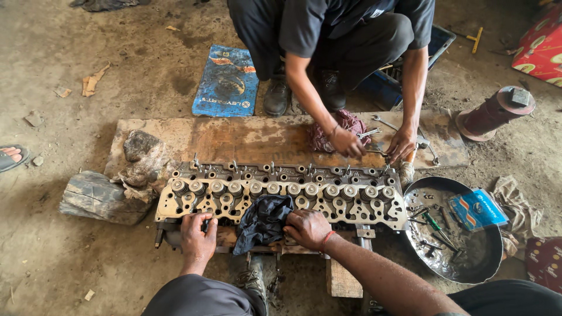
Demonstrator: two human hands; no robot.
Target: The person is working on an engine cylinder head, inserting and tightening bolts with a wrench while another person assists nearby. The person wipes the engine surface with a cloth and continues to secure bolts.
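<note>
Right hand (308, 227) grasps the dark rag (263, 219) against the near edge of the cylinder head (281, 196) lying on the wooden board (246, 140), left hand (198, 233) clenched on its near-left edge; wiping calls for firm, even pressure with the head braced.

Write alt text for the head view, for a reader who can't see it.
Seen from above, the left hand grips the near edge of a long engine cylinder head lying on a wooden board on a dirt floor, while the right hand presses a dark rag against it. Opposite, another person crouches, handling wrenches; a metal pan of tools sits to the right.
</note>
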